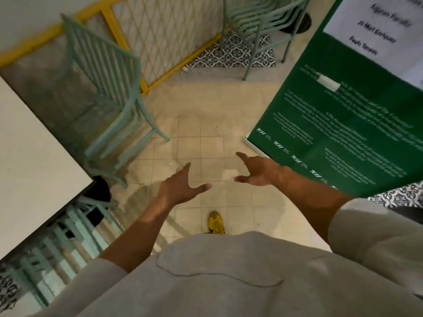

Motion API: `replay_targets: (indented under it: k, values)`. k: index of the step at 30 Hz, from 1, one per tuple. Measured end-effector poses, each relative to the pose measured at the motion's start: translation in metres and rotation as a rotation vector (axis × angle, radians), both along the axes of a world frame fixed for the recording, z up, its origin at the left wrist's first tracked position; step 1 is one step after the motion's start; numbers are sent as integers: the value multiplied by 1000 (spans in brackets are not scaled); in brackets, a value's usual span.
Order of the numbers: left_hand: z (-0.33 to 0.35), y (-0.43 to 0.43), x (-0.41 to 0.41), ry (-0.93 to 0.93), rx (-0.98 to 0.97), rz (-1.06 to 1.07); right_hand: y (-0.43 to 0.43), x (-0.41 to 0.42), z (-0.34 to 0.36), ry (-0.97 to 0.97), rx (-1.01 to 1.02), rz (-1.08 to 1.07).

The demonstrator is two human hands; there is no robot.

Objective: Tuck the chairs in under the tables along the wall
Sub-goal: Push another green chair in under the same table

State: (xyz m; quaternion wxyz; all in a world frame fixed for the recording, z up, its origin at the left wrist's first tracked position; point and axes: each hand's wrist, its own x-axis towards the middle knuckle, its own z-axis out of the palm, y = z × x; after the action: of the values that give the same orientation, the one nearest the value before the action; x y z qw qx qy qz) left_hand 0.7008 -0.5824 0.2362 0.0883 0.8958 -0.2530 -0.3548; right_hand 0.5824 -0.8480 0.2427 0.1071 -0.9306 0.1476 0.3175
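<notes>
We see open tile floor [201,143] ahead, boxed in by the table [34,161] edge at 9 o'clock and the green banner [343,124] at 2. One chair [109,88] at 10 o'clock stands off the table, slatted back facing 3 o'clock. A second chair [68,227] at 8 sits under the table. More chairs [258,21] at 1. Left hand [180,188] and right hand [256,170] are both spread, empty, held over the floor, touching nothing.
</notes>
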Motion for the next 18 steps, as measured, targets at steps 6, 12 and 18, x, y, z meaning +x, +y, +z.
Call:
replay_targets:
  k: [6,12,18]
  values:
    - [0,-39,60,4,20,99,-47,108,20,-37,-27,137]
    - [-2,-35,135,-89,51,329,-67,245,25,-120,-13,389]
    - [3,-60,220,-166,127,591,-100,409,30,-207,32,589]
